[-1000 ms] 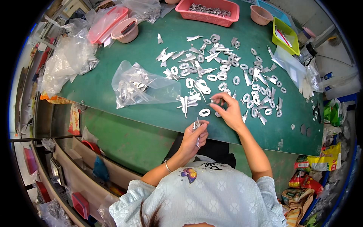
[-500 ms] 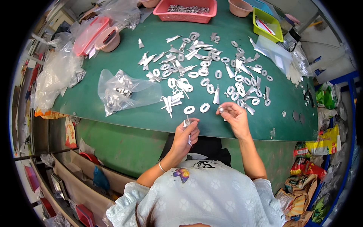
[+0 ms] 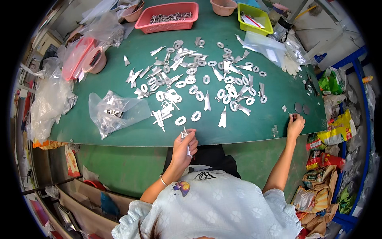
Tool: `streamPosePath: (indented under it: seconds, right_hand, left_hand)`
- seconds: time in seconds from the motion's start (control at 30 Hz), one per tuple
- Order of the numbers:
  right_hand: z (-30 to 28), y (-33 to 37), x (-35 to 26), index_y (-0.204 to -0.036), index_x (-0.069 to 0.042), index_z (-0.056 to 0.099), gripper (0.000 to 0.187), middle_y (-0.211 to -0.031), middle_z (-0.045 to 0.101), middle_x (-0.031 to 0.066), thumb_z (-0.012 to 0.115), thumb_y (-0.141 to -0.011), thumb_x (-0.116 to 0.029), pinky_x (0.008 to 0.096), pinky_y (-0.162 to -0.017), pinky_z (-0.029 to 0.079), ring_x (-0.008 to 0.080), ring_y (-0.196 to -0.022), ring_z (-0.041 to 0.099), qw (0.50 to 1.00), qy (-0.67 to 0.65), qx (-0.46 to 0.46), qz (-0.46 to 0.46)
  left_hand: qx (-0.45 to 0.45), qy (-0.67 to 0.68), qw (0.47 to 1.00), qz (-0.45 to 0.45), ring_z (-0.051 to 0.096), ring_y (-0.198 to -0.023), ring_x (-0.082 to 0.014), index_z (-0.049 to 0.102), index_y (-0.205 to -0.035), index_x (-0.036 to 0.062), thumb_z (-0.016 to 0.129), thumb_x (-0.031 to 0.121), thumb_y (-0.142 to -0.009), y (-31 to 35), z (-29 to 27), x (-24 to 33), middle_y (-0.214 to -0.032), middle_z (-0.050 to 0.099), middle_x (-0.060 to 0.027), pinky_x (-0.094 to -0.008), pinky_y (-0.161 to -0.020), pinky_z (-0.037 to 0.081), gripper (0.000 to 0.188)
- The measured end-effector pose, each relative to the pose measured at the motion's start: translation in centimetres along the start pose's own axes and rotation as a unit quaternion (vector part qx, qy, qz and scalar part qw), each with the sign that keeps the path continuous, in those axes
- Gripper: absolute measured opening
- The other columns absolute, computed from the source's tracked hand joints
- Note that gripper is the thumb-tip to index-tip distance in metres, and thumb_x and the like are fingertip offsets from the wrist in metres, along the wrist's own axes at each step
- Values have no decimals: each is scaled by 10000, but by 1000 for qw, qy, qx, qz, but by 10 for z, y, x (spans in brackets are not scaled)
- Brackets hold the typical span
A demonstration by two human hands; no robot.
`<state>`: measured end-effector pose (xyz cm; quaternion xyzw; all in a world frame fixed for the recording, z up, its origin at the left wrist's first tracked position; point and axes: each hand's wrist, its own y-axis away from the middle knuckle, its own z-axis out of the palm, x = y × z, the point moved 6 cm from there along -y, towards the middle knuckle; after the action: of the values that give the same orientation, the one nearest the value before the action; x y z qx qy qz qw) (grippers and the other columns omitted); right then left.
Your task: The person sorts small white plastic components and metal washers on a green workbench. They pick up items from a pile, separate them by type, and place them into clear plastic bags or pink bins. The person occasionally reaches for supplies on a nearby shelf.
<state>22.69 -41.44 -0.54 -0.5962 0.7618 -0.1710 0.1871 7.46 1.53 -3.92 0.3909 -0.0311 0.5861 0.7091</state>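
Observation:
My left hand [image 3: 184,148] is closed around a bundle of silver tapered metal pieces [image 3: 184,135] at the table's front edge, a thin pin sticking up from them. Just beyond it lie two flat silver oval rings, one [image 3: 180,120] close by and another [image 3: 196,116] to its right. Far to the right, my right hand [image 3: 295,126] rests low at the tabletop with its fingertips pinched together; what is between them is too small to make out. Two dark round discs [image 3: 298,107] and a small whitish cluster [image 3: 284,108] lie near those fingertips. One tapered metal piece [image 3: 223,118] lies between the hands.
Many silver ovals and tapered pieces are scattered over the green table [image 3: 246,129]. A clear bag [image 3: 137,108] of metal parts lies at left. Along the back stand a pink tray [image 3: 167,27] of small parts, a pink bowl [image 3: 223,7] and a lime basket [image 3: 254,30]. Bags crowd the right side.
My right hand has swung from the table's middle to its right side. A tapered piece now shows where that hand was. My left hand keeps its hold, and the whole view has shifted right.

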Motion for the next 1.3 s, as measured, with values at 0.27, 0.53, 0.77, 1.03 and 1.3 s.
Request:
streamPosePath:
  seconds: [0.27, 0.53, 0.77, 1.03, 1.3]
  right_hand:
    - [-19, -8, -134, -890, 2, 587, 213, -872, 569, 132, 650, -732, -127, 373, -741, 419, 295, -858, 512, 933, -336, -83, -99]
    - [37, -33, -211, -802, -8, 625, 275, -849, 584, 138, 626, -748, -277, 394, -724, 411, 291, -844, 527, 979, -89, -109, -147]
    - [54, -35, -195, -755, 21, 626, 255, -795, 594, 189, 581, -749, -230, 431, -727, 443, 336, -802, 559, 959, -156, -203, -125]
    - [24, -24, -184, -698, 16, 585, 237, -769, 580, 160, 598, -754, -214, 419, -695, 423, 326, -769, 538, 958, -184, -169, -141]
    - [24, -17, -183, -734, 10, 597, 221, -752, 581, 151, 630, -762, -207, 399, -636, 416, 303, -729, 545, 957, -223, -112, -145]
  left_hand:
    - [-3, -5, 1000, -6, 311, -473, -49, 518, -925, 66, 525, 184, -879, -2, 4, -3, -597, 345, 36, -183, -385, 223, 126]
    - [-31, -6, 999, -18, 362, -489, -63, 527, -947, 66, 543, 224, -871, -7, 1, -1, -615, 389, 22, -196, -407, 323, 177]
    - [-95, 124, 987, -35, 396, -1173, -314, 320, -1297, 53, 503, 189, -865, -14, 15, -3, -1255, 395, -193, -491, -977, 336, 489]
    - [-206, 186, 959, -56, 287, -1265, -347, 274, -1333, 59, 472, 109, -821, -9, 33, 6, -1382, 248, -217, -498, -1030, 245, 551]
    - [-172, 164, 968, -76, 344, -1234, -336, 310, -1326, 124, 399, 294, -916, -18, 36, -5, -1374, 281, -194, -447, -1009, 306, 452]
